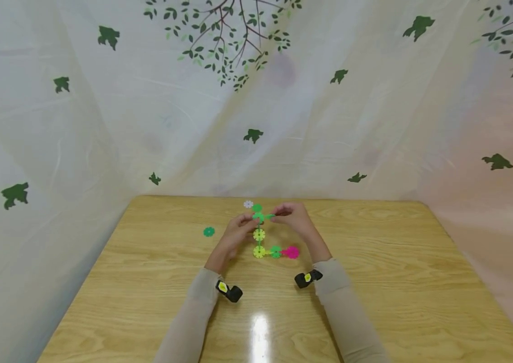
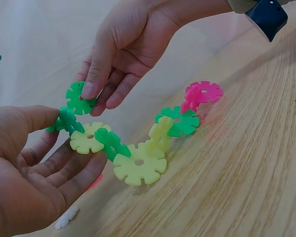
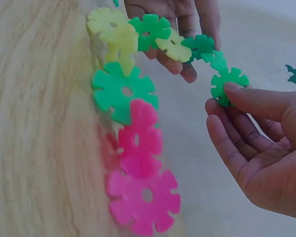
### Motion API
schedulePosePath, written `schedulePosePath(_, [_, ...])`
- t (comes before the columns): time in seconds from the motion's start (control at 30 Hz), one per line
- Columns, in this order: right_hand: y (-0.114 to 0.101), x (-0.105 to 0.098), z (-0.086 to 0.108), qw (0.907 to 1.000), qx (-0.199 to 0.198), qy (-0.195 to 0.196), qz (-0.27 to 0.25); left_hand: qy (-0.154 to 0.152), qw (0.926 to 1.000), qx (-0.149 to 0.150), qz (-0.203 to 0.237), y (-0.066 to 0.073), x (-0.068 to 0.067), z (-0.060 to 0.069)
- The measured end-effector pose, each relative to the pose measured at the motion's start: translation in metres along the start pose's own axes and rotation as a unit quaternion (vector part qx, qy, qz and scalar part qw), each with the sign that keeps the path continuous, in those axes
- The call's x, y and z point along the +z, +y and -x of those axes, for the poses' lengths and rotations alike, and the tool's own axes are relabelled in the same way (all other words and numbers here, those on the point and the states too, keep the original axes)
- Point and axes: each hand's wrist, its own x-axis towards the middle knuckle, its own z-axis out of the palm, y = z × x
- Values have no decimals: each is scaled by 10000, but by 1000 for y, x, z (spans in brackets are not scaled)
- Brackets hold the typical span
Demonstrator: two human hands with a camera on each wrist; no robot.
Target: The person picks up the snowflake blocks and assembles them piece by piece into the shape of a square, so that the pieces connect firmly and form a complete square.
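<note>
A bent chain of notched plastic discs runs from a yellow disc (image 1: 259,235) down to a yellow corner disc (image 2: 139,165), then through a green disc (image 3: 126,92) to a pink disc (image 3: 144,201) at its end. My left hand (image 1: 237,233) pinches green discs (image 2: 69,120) at the chain's upper end between thumb and fingers. Between thumb and fingertips, my right hand (image 3: 266,133) holds a light green disc (image 3: 229,85), which touches the chain's end beside the left fingers. Whether its slot is joined there I cannot tell.
A loose green disc (image 1: 208,232) lies on the wooden table (image 1: 147,282) left of my left hand. A white disc (image 1: 248,204) and another green disc (image 1: 257,207) are beyond the hands. Behind the table hangs a cloth (image 1: 193,126) with leaf and bird prints.
</note>
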Motion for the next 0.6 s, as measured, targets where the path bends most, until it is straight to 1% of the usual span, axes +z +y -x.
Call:
schedulePosePath(0.1, [0,4,0,10000,-32,33,12,140,9999,33,39,-1,0,0])
schedulePosePath(0.23, [1,8,1,9999,-56,107,62,304,9995,-30,-28,-1,1,1])
schedulePosePath(0.37, [2,10,3,9998,-113,166,74,350,9994,-56,-51,-2,1,2])
schedulePosePath(0.6, [2,12,7,9995,-175,181,-163,462,9989,37,-33,-1,2,2])
